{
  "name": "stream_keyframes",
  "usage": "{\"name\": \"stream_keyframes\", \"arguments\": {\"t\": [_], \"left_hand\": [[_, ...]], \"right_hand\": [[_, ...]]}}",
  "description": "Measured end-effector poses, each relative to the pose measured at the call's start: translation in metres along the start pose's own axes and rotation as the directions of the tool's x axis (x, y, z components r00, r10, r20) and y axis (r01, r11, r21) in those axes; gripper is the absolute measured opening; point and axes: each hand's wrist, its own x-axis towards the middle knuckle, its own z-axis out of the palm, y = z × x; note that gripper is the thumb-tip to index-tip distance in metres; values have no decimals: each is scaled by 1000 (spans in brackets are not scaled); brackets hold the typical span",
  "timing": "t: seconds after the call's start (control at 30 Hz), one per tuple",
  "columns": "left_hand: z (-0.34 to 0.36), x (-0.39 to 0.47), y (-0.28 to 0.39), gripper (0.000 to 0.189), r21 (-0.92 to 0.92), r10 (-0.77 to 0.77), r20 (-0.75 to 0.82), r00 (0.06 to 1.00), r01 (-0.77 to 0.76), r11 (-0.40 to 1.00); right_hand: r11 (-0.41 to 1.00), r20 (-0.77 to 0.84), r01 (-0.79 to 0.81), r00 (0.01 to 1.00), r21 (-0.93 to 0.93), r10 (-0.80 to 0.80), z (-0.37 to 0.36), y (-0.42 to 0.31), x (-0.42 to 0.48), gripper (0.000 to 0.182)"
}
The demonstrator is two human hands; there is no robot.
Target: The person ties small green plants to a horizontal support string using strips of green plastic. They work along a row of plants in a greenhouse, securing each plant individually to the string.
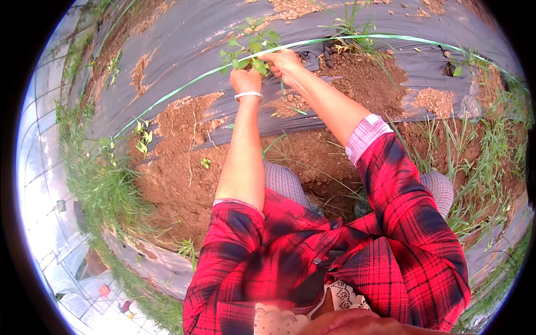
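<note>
Both my hands are at a leafy green plant (255, 44) that grows on a bed covered with dark plastic mulch film (188, 63). My left hand (246, 80), with a white band at the wrist, is closed low at the plant's stem. Just to its right, my right hand (281, 63) has its fingers bent at the leaves and the green twine (318, 40). The twine runs across the bed in front of the plant. Whether the fingers grip stem or twine is hidden by the hands and leaves.
Loose brown soil (364, 79) lies on the film to the right, below a grass clump (354, 29). A small plant with pale leaves (143, 137) stands at the left. Tall grass (481, 167) grows at the right and more weeds (109, 197) at the left. My knees are over the soil furrow.
</note>
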Motion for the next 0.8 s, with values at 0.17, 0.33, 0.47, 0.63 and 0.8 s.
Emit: {"name": "stream_keyframes", "arguments": {"t": [0.17, 0.33, 0.47, 0.63, 0.8], "left_hand": [[0, -4, 20, 14, -238, -147, 13, 989, 146, 960], [-7, 0, 2, 16, -174, -130, 44, 991, 136, 975], [-7, -4, 26, 19, -355, -283, 150, 947, 319, 879], [-12, -3, 32, 7, -557, -462, 185, 867, 480, 678], [-4, 0, 17, 12, -541, -589, 263, 764, 622, 566]], "right_hand": [[1000, -88, -27, 996, 13, 28, 0, 5, 5, 8], [998, -130, -32, 991, -50, 25, 6, 16, 13, 9], [975, -272, -56, 962, -217, -5, -13, 34, 25, 17], [966, -368, -191, 923, -176, 115, -16, 23, 15, 13], [989, -301, -135, 947, -54, 113, -25, 12, 6, 15]]}}
